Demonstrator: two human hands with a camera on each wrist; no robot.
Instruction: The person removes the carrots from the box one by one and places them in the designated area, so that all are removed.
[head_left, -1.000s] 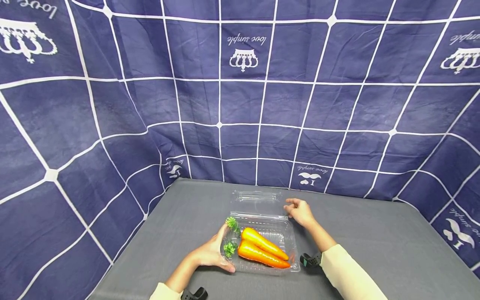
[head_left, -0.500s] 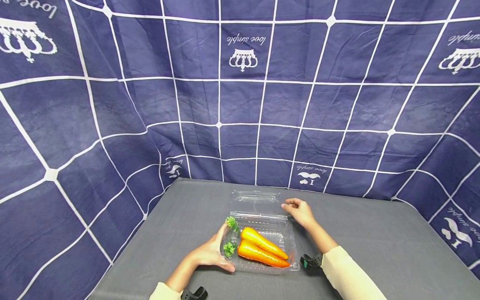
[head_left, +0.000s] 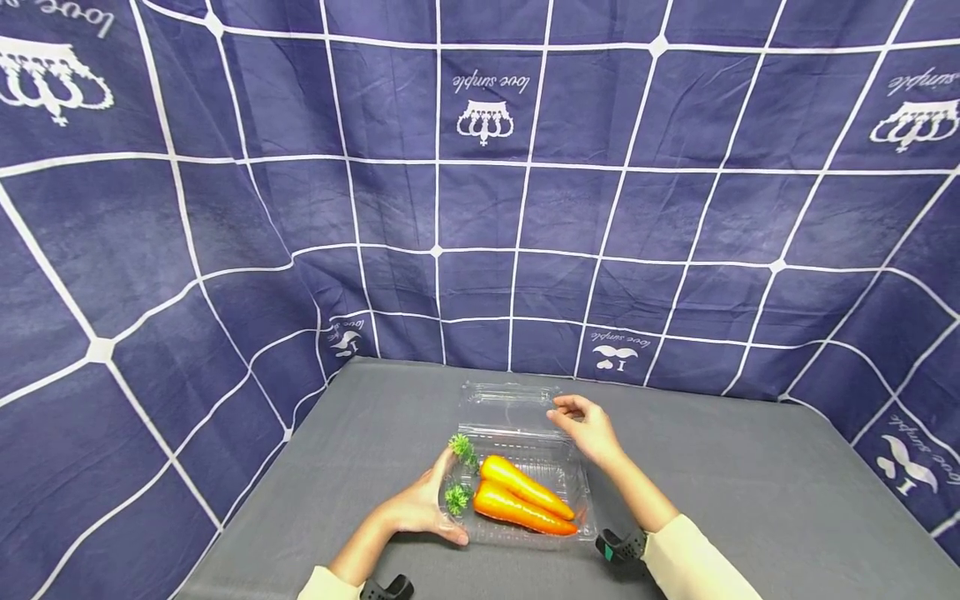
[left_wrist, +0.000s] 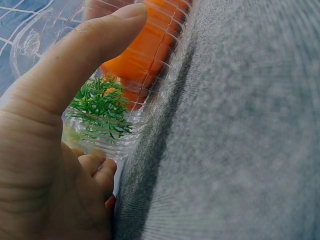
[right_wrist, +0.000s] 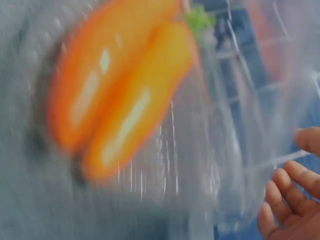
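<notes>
A clear plastic clamshell container lies on the grey table with its lid folded back on the far side. Two orange carrots, an upper one and a lower one, lie side by side inside, their green leafy tops at the left end. My left hand grips that end, thumb along the near wall and fingers at the far side. At the lid's right edge is my right hand, fingers loosely bent and thumb apart from them in the right wrist view.
Grey cloth covers the table around the container. Behind it and at both sides hangs a dark blue curtain with white grid lines. Black bands sit on both wrists, such as the right wristband.
My right hand has moved left, from beside the lid's right edge to overlapping it. The left hand stays on the container, and the carrots keep their place.
</notes>
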